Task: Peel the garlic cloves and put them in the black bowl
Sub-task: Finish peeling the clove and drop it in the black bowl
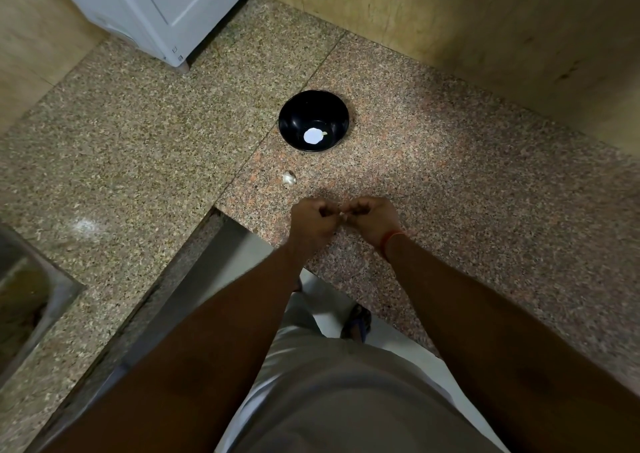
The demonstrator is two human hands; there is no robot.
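A small pale garlic clove [342, 214] sat pinched between the fingertips of both hands, low over the near part of the granite counter [450, 182]; only a sliver of it showed, so how much skin was on it could not be told. The left hand [313, 220] was curled tight, its fingers bent in toward the clove, and the right hand [372, 218] mirrored it, fingers likewise curled around the clove from the other side. A red thread [390, 241] circled the right wrist. Just beyond the hands, a loose white bit of garlic [288, 178], whether clove or skin was unclear, lay on the counter, apart from them. Farther back stood the black bowl [304, 113], upright on the stone, with a bright white patch at its bottom and a small pale piece [324, 133] touching that patch. A seam ran across the counter to the left of the bowl. At the far left corner a white appliance [166, 6] stood against the tan wall, and at the left edge a steel sink [31, 290] was sunk into the stone. Below, the person's light shirt and a sandalled foot [356, 321] on a pale floor were visible.
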